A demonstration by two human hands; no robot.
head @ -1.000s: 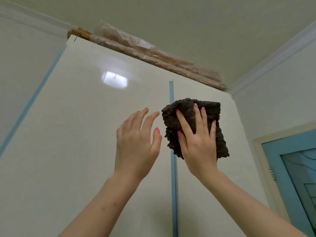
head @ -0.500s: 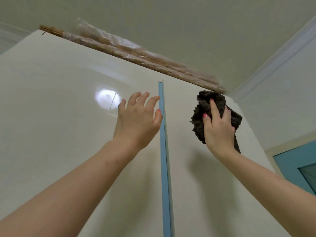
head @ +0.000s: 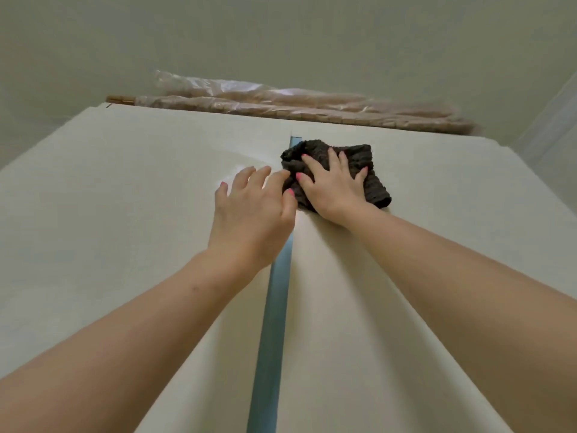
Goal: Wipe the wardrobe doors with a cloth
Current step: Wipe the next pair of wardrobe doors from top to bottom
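Note:
Two cream wardrobe doors fill the view, the left door (head: 125, 198) and the right door (head: 452, 220), split by a blue strip (head: 274, 307). A dark brown cloth (head: 368, 179) lies pressed flat near the top of the right door, covering the top of the strip. My right hand (head: 334, 185) is spread on the cloth and holds it against the door. My left hand (head: 253, 210) rests with fingers apart on the left door, its fingertips beside the cloth's left edge and holding nothing.
Long rolls wrapped in clear plastic (head: 296, 107) lie on top of the wardrobe, just under the ceiling (head: 281, 35). A wall (head: 549, 126) meets the wardrobe at the right.
My right hand has slid the cloth left, from the right door's upper corner onto the blue strip. The view has tilted further up, and my left hand sits closer to the cloth.

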